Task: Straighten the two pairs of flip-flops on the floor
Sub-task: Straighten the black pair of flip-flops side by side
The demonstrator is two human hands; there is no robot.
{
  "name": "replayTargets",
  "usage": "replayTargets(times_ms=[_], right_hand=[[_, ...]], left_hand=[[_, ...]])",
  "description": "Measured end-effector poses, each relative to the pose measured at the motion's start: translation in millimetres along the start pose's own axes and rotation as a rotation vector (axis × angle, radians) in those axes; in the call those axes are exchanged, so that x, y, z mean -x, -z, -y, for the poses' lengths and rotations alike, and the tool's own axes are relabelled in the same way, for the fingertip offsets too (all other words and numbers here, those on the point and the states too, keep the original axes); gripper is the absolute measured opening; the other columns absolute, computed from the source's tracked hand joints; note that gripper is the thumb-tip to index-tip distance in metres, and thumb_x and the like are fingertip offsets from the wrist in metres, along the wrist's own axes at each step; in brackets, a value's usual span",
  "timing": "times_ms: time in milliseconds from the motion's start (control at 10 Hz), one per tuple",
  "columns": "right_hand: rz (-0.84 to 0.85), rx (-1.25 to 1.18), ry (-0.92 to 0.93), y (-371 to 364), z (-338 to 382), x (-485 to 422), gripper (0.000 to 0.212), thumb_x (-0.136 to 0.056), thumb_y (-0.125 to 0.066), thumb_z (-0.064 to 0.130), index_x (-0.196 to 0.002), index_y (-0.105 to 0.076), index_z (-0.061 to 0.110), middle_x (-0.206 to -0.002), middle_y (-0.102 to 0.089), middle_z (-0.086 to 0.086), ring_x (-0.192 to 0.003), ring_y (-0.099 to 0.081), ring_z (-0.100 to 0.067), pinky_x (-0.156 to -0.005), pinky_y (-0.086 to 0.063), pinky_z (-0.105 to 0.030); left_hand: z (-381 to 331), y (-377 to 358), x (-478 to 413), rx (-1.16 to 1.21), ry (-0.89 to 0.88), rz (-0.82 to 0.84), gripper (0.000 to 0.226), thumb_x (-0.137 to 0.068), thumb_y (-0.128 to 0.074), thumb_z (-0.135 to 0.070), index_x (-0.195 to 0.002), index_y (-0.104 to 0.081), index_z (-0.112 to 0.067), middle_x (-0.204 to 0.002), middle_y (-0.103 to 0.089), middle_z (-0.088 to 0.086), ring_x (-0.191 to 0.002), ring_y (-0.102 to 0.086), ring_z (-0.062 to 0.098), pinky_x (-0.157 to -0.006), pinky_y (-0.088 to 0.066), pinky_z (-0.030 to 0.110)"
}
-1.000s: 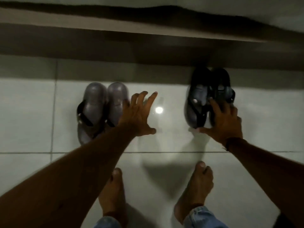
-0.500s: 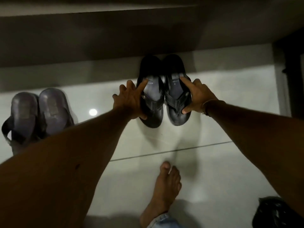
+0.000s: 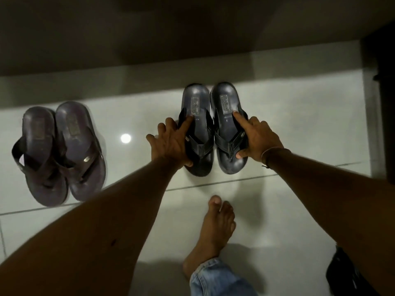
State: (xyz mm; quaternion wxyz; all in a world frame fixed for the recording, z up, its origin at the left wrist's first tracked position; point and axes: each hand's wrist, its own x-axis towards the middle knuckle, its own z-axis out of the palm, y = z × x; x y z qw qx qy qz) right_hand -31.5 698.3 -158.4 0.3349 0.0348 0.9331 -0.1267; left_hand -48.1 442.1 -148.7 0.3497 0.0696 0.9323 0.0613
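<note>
Head view: both hands on the black pair of flip-flops, one sandal each. Left hand lies over the outer edge of the left black sandal, index finger stretched onto the footbed, thumb hooked at the toe-end rim, other fingers splayed off the side toward the floor; a loose press, not a lift. Right hand does the same on the right black sandal: index finger forward on the footbed, thumb on the toe end, palm wrapping the outer edge. Between the two grips the sandals sit side by side, nearly touching, heels toward the wall. Well off to the left of the left hand, the brown pair of flip-flops lies together, untouched, looks roughly lined up. Judgement: rubbery soles, light, slightly flexible, will slide easily on the glossy tile floor; best held at the outer rims, not the soft straps, squeezing inward to square the pair
</note>
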Motion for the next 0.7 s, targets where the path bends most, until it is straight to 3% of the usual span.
replayTargets(times_ms=[500, 700], right_hand=[[-0.002, -0.03, -0.001, -20.1, -8.0, 16.9, 0.135, -0.065, -0.097, 0.027, -0.164, -0.006, 0.04, -0.136, -0.047, -0.015, -0.118, -0.049, -0.04, -0.095, -0.052, -0.057], [0.019, -0.043, 0.009, -12.5, -4.7, 22.9, 0.152, -0.056, -0.102, 0.026, -0.163, 0.006, 0.042, -0.137, -0.047, -0.018, -0.119, -0.055, -0.042, -0.096, -0.054, -0.057]], left_hand=[[0.3, -23.3, 15.1, 0.11, -0.013, 0.027, 0.14, -0.057, -0.098, -0.05, -0.163, -0.006, -0.044, -0.155, -0.03, 0.012, -0.139, -0.034, 0.041, -0.105, -0.042, 0.064], [1.1, -13.1, 19.6, 0.164, -0.034, 0.016, 0.149, -0.054, -0.099, -0.049, -0.16, 0.006, -0.048, -0.151, -0.032, 0.013, -0.136, -0.037, 0.042, -0.103, -0.044, 0.066]])
